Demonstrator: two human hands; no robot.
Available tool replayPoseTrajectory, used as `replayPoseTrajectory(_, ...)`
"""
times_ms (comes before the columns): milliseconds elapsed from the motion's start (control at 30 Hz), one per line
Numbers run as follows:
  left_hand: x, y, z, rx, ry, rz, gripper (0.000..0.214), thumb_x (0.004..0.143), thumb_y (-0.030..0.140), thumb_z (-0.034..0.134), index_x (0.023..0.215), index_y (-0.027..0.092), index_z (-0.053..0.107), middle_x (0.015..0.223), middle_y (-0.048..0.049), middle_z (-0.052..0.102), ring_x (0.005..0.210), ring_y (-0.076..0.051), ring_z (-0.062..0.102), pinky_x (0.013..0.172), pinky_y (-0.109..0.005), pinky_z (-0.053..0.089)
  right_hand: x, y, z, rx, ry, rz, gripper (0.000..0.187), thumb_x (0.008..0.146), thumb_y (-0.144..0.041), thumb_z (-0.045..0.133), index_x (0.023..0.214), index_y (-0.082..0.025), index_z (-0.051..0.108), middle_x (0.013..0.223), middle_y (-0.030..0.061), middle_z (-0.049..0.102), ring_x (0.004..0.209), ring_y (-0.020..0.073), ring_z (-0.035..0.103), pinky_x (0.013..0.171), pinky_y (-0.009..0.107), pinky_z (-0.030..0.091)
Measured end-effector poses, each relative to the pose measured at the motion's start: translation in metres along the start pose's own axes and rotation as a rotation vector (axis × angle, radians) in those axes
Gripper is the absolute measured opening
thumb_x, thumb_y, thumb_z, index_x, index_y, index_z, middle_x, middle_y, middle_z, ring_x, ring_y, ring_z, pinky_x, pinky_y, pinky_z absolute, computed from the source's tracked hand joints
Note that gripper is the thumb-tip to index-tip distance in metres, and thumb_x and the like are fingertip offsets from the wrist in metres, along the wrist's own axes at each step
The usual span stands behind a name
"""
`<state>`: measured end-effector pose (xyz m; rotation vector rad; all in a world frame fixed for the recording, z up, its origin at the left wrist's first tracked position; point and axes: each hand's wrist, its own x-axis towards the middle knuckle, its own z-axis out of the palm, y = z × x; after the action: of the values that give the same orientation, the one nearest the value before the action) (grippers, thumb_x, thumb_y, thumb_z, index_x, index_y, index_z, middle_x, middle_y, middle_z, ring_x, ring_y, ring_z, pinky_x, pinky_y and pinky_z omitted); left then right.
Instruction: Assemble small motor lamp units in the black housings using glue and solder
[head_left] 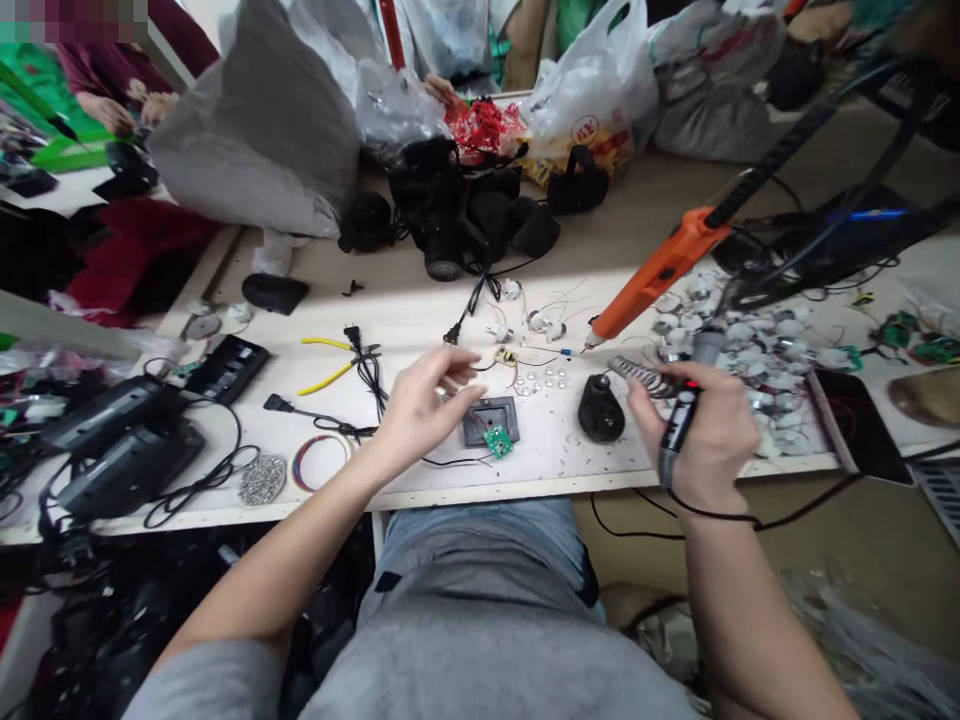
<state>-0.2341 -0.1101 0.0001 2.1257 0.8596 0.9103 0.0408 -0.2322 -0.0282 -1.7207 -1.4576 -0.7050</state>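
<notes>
My right hand (712,430) is closed around a black soldering iron (679,425) whose tip sits in the coiled spring of a black stand (601,408). My left hand (427,400) hovers with loosely curled fingers above a small dark square holder (491,418); whether it pinches anything I cannot see. A small green circuit board (498,441) with black wires lies at the holder's front edge. Just behind are a tiny board (505,356) and several small round LED pieces (544,380).
An orange glue gun (656,275) hangs over the white table (420,310). Yellow-handled pliers (330,362), a power plug and cable (360,355), black lamp housings (457,215), plastic bags (592,85), a pile of small parts (757,335) and black boxes (120,440) surround me. Another person's hands (112,110) work far left.
</notes>
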Motion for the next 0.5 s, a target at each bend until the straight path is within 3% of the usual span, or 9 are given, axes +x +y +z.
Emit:
replayPoseTrajectory(67, -0.037, -0.002, -0.006, 0.046, 0.004, -0.004, 0.013, 0.092, 0.027, 0.068, 0.1, 0.018, 0.067, 0.091, -0.0032, 0.071, 0.078, -0.013, 0.067, 0.072, -0.026, 0.056, 0.006, 0.006, -0.007, -0.089, 0.039, 0.033, 0.032, 0.086, -0.045, 0.074, 0.104, -0.021, 0.064, 0.089, 0.0068, 0.071, 0.076, 0.0238, 0.068, 0.071, 0.035, 0.053)
replayPoseTrajectory(167, -0.071, -0.005, 0.006, 0.08, -0.014, 0.025, 0.012, 0.094, 0.03, 0.067, 0.1, 0.02, 0.067, 0.091, -0.0043, 0.071, 0.085, -0.017, 0.067, 0.074, -0.029, 0.056, 0.01, 0.016, -0.011, -0.169, 0.072, -0.031, 0.034, 0.086, -0.044, 0.073, 0.108, -0.021, 0.062, 0.087, 0.0068, 0.071, 0.075, 0.0252, 0.069, 0.07, 0.036, 0.054)
replayPoseTrajectory(333, -0.086, -0.005, 0.036, 0.132, -0.027, 0.05, 0.016, 0.094, 0.029, 0.066, 0.107, 0.02, 0.063, 0.1, -0.0069, 0.069, 0.096, -0.022, 0.066, 0.084, -0.036, 0.057, -0.002, 0.028, 0.002, -0.167, -0.02, -0.107, 0.034, 0.091, -0.043, 0.063, 0.113, -0.017, 0.059, 0.084, 0.0097, 0.068, 0.073, 0.0268, 0.064, 0.066, 0.035, 0.049)
replayPoseTrajectory(500, -0.09, -0.01, 0.045, 0.145, -0.074, 0.038, 0.005, 0.097, 0.02, 0.058, 0.101, 0.019, 0.061, 0.091, -0.0048, 0.067, 0.085, -0.018, 0.066, 0.075, -0.03, 0.056, -0.015, 0.026, 0.016, -0.188, -0.046, -0.04, 0.044, 0.091, -0.053, 0.061, 0.111, -0.014, 0.059, 0.078, 0.011, 0.065, 0.07, 0.0288, 0.062, 0.065, 0.037, 0.049)
